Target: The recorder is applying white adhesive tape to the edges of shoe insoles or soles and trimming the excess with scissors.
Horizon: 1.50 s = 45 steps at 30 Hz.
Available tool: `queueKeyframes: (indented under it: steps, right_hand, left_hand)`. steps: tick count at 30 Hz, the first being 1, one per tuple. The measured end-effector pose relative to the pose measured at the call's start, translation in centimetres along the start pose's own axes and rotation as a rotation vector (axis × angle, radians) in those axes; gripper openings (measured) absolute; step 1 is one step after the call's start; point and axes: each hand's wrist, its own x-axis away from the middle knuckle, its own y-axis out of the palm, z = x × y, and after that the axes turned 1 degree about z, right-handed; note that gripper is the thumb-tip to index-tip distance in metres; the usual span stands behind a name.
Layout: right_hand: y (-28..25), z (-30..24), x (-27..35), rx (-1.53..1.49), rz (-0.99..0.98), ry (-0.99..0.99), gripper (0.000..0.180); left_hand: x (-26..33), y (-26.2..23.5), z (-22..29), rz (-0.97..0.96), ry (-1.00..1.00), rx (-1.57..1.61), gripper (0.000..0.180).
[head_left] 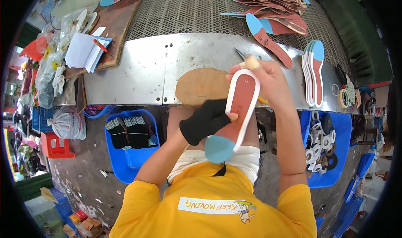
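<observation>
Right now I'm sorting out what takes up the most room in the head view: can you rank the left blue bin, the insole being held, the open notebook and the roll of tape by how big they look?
1. Left blue bin
2. Held insole, though it sits nearer the camera, so this is unsure
3. Open notebook, looking close to the insole
4. Roll of tape, plainly the smallest

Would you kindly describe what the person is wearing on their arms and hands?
The left hand wears a black knitted glove that covers it to the wrist. The right hand is bare, with no glove. Both forearms are uncovered; short yellow sleeves of a T-shirt end above the elbows. No watch or bands are visible.
</observation>
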Motion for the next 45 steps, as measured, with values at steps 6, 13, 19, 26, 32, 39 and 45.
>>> queueKeyframes:
  steps: [6, 13, 19, 26, 32, 39, 45]
  right_hand:
    - [-1.4, 1.9, 0.1, -0.233, -0.037, -0.259, 0.022]
    - [-0.3, 2.0, 0.0, -0.009, 0.423, -0.236, 0.013]
    - [1.9, 5.1, 3.9, -0.086, 0.159, -0.016, 0.013]
    - [-2.3, 3.4, -0.2, -0.028, 0.275, -0.114, 0.016]
    - [1.6, 3.3, 0.2, 0.344, 0.646, -0.381, 0.042]
    - [0.3, 1.7, -0.7, 0.413, 0.426, -0.220, 0.049]
    - [1.6, 1.9, 0.3, 0.709, 0.407, -0.485, 0.069]
  left_hand:
    - [-1.1, 0.3, -2.0, -0.180, -0.022, 0.379, 0.040]
    - [-1.3, 1.1, 0.0, 0.411, 0.056, 0.357, 0.039]
    - [-0.4, -0.3, -0.9, 0.331, -0.021, 0.549, 0.045]
    - [0.5, -0.7, 0.4, 0.330, -0.123, 0.366, 0.048]
    - [0.4, 0.0, -1.8, 0.338, 0.077, -0.282, 0.031]
    - [0.8, 0.3, 0.1, 0.389, 0.282, -0.587, 0.033]
    - [1.6, 0.4, -0.8, 0.358, 0.076, -0.046, 0.034]
